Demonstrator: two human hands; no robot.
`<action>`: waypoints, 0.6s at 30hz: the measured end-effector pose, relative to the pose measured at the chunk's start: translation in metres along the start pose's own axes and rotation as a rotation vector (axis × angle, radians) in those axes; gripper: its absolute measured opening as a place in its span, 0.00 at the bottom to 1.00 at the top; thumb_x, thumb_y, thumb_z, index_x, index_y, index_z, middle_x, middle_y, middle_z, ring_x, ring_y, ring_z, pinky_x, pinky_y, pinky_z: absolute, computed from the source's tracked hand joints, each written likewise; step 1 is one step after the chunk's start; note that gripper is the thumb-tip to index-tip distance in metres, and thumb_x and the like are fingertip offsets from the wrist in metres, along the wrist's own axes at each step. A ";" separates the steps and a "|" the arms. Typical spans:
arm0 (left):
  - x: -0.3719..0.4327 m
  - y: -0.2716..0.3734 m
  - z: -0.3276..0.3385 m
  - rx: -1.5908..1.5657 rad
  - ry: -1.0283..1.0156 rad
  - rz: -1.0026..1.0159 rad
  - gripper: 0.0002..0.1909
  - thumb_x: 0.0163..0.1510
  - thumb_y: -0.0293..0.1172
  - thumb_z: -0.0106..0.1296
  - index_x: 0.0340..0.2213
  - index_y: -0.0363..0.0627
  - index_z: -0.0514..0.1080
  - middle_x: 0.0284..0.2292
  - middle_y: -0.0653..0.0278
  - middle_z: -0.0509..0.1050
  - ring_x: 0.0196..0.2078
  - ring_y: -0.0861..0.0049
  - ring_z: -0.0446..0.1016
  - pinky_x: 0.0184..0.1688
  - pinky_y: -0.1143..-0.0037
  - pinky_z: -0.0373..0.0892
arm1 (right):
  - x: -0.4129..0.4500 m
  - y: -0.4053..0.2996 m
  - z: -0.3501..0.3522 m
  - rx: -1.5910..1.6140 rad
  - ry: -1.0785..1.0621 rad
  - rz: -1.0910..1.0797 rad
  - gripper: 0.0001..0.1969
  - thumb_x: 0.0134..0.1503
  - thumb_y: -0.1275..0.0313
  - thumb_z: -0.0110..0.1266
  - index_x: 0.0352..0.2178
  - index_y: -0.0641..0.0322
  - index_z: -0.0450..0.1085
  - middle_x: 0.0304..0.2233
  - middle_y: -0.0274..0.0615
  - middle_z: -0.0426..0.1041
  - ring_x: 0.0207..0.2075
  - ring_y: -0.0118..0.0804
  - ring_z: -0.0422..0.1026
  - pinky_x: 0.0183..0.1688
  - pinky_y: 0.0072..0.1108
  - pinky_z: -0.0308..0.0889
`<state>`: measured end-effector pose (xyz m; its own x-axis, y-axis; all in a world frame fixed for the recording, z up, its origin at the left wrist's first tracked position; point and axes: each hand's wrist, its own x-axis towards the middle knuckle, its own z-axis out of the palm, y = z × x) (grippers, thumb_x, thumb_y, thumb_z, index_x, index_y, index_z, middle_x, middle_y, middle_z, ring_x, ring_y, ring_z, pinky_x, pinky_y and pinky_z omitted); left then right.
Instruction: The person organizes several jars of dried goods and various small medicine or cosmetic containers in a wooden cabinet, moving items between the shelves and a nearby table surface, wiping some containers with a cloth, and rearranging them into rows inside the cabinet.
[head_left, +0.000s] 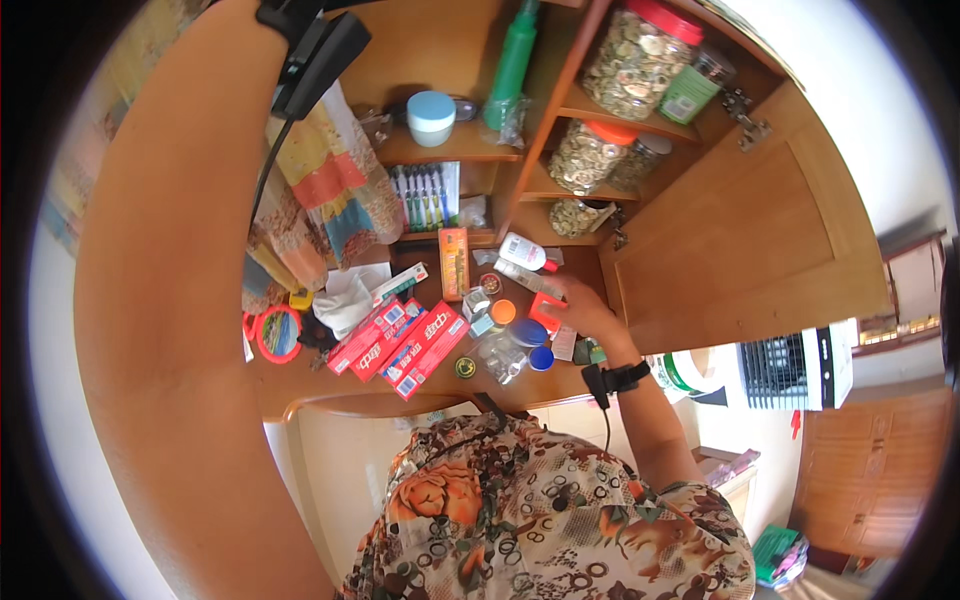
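Observation:
My right hand is over the right part of the wooden desk, its fingers at a small red box. Whether they grip the box or only touch it, I cannot tell. Just beyond the fingertips lie a clear narrow container and a white bottle with a red cap. My left arm rises along the left side past the top edge, with that hand out of view. Closer to me are a clear plastic jar, blue lids and an orange lid.
Red toothpaste boxes lie left of the jar, near an upright orange box. Shelves behind hold a green bottle, a blue-lidded cream jar, packaged toothbrushes and filled jars. An open cabinet door juts out right.

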<state>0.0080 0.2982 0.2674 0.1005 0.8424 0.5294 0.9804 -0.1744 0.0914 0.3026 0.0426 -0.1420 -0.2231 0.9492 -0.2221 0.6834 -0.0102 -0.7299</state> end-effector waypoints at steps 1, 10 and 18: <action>0.003 0.002 0.006 0.029 -0.024 -0.018 0.30 0.53 0.46 0.40 0.50 0.35 0.65 0.46 0.41 0.71 0.50 0.50 0.69 0.54 0.62 0.64 | -0.008 -0.010 0.005 0.058 -0.046 0.001 0.33 0.47 0.61 0.62 0.52 0.64 0.64 0.51 0.55 0.68 0.52 0.50 0.67 0.53 0.30 0.63; 0.009 0.008 0.021 0.104 -0.089 0.010 0.29 0.52 0.47 0.41 0.49 0.36 0.66 0.45 0.43 0.72 0.49 0.50 0.70 0.53 0.62 0.65 | -0.073 -0.062 0.021 0.261 -0.118 0.006 0.29 0.53 0.67 0.58 0.55 0.64 0.60 0.52 0.49 0.68 0.52 0.39 0.68 0.54 0.26 0.62; 0.011 -0.029 0.022 0.025 0.007 0.091 0.34 0.49 0.55 0.42 0.51 0.42 0.64 0.45 0.41 0.71 0.50 0.44 0.68 0.53 0.56 0.62 | -0.086 -0.048 -0.002 0.354 -0.002 0.008 0.27 0.55 0.65 0.57 0.54 0.66 0.62 0.51 0.48 0.69 0.50 0.38 0.69 0.53 0.26 0.63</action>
<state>-0.0153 0.3235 0.2520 0.1878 0.8201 0.5405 0.9714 -0.2366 0.0216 0.2904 -0.0380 -0.0862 -0.2200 0.9482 -0.2293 0.4015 -0.1262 -0.9071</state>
